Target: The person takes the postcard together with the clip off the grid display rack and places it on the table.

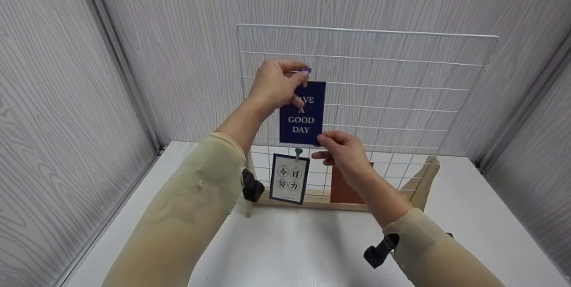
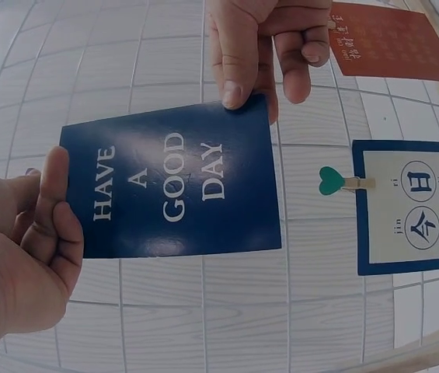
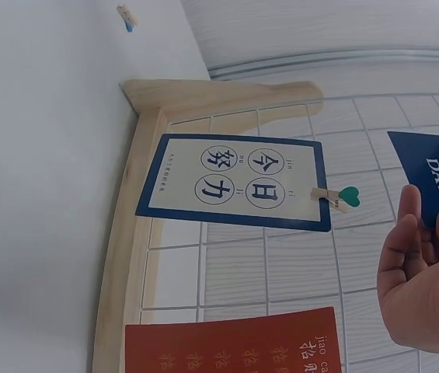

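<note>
A dark blue card reading "HAVE A GOOD DAY" is held upright against the white wire grid. At its top edge, my left hand pinches a small wooden clothespin with a purple top. My right hand grips the card's lower right corner between thumb and fingers. Just below hangs a white card with a blue border, fixed to the grid by a clothespin with a green heart. Whether the purple clothespin bites the wire cannot be seen.
A red card hangs lower right, partly behind my right forearm in the head view. Wooden feet and a rail support the grid on a white table. A blue-tipped clothespin lies on the table.
</note>
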### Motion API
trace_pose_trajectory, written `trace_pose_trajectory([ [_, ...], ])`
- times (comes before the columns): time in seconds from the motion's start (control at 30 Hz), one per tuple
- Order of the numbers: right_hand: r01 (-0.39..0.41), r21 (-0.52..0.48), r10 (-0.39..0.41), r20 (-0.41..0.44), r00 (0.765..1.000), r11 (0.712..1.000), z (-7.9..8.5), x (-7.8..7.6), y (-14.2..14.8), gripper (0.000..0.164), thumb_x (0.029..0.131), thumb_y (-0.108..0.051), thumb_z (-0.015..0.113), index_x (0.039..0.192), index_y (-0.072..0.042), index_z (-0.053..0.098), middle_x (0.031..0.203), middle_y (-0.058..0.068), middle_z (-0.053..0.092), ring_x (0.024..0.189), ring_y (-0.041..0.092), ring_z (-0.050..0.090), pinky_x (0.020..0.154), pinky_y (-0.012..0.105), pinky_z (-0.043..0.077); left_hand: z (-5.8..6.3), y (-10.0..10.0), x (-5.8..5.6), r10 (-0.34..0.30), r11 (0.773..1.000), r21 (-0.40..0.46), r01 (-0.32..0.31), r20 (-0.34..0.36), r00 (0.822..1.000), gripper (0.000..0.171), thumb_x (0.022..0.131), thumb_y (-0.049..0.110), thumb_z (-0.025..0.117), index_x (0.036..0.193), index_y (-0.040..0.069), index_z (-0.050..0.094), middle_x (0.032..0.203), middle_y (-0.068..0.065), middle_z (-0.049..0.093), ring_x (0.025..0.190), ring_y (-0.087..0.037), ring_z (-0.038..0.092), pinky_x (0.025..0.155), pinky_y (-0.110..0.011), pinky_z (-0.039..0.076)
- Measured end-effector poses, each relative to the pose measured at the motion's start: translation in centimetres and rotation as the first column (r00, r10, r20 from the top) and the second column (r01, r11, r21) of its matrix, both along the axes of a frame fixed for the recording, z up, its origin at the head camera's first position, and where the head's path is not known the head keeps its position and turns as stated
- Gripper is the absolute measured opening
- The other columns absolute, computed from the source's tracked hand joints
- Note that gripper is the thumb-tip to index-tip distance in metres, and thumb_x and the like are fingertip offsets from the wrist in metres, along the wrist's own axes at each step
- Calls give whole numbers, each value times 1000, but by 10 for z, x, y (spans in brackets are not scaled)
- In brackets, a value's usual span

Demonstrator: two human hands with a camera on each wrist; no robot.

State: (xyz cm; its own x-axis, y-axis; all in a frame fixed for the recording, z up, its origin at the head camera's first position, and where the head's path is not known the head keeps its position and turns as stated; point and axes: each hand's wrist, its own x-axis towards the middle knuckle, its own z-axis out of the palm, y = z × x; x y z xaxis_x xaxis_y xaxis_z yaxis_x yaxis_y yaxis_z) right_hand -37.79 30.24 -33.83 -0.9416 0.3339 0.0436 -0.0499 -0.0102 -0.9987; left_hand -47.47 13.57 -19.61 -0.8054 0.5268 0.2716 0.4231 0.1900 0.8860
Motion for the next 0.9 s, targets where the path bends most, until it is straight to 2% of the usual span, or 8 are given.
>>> trace_pose_trajectory([
  [0.27, -19, 3, 19, -11, 1000, 1000, -2, 2, 0, 19, 108, -18, 66, 119, -3, 72, 112, 13, 76, 83, 20, 77, 71, 26, 55, -1, 0, -1, -5, 1000, 3, 5, -8, 1000, 32, 109, 21, 64, 140, 13, 70, 129, -9, 74, 53, -15, 69, 65, -32, 62],
  [0.57, -28, -9, 28, -7, 1000, 1000, -2, 3, -1, 22, 108, -16, 65, 125, -3, 71, 111, 8, 76, 85, 19, 77, 71, 26, 54, -1, -1, 0, -24, 1000, 6, 24, -22, 999, 32, 109, 22, 64, 139, 12, 71, 125, -7, 75, 53, -15, 68, 66, -36, 62],
  [0.9, -26, -19, 26, -7, 1000, 999, -3, 3, -1, 21, 107, -16, 66, 123, -2, 71, 113, 12, 76, 83, 19, 77, 71, 27, 55, 1, -1, 0, -23, 1000, -10, 23, -10, 1000, 33, 109, 22, 65, 139, 12, 71, 124, -6, 75, 53, -15, 69, 67, -36, 63],
])
